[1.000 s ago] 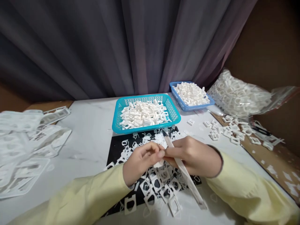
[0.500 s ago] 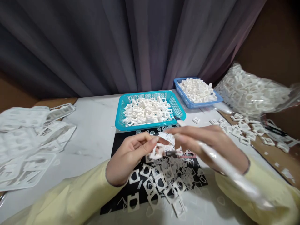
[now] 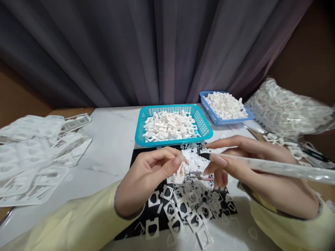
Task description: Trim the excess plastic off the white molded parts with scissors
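Left hand (image 3: 146, 177): pinching one white piece (image 3: 179, 177). Right hand (image 3: 264, 190): holding one slender tool (image 3: 277, 168). Baskets (image 3: 162, 143), two: twelve and one o'clock.

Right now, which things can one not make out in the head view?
In the head view:
small white piece: partly hidden by the left hand;
white-handled tool: rear end cut off by the right edge;
clear bag: also cut off there;
teal basket: floor covered by heaped white parts.

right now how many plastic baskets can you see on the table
2: a teal basket near the middle of the table, and a blue basket farther back, to its right. No others show.
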Motion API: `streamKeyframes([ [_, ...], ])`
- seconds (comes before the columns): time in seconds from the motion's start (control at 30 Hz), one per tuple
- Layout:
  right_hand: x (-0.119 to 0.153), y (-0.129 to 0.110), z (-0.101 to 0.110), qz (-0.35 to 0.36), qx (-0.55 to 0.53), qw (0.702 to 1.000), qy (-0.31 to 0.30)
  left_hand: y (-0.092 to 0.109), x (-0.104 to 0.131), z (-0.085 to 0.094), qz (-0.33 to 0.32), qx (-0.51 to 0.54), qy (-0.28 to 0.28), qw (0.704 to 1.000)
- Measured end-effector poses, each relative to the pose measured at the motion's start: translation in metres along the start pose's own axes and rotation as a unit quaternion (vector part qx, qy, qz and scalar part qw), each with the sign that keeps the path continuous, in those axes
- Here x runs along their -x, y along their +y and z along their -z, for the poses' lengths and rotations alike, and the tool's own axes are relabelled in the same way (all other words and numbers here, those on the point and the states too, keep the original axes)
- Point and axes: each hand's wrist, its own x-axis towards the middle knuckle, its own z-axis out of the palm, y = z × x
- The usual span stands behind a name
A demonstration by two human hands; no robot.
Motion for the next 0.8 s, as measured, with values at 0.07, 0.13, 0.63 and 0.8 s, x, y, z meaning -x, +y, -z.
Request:
streamKeyframes([
  [0.07,0.001,0.0,-0.003,-0.021,-0.042,0.999,0.012,0.001,0.0,0.0,-0.003,-0.001,0.002,1.0],
  [0.13,0.002,-0.001,-0.004,-0.039,-0.064,0.997,0.013,0.003,0.001,-0.001,0.002,0.001,0.005,1.0],
  [0.63,-0.002,-0.004,-0.012,-0.091,-0.093,0.989,-0.075,0.002,0.0,0.001,0.218,0.223,-0.046,0.949],
  [0.8,-0.001,-0.002,-0.013,-0.111,-0.101,0.985,-0.082,0.0,0.0,0.001,0.23,0.241,-0.052,0.942],
])
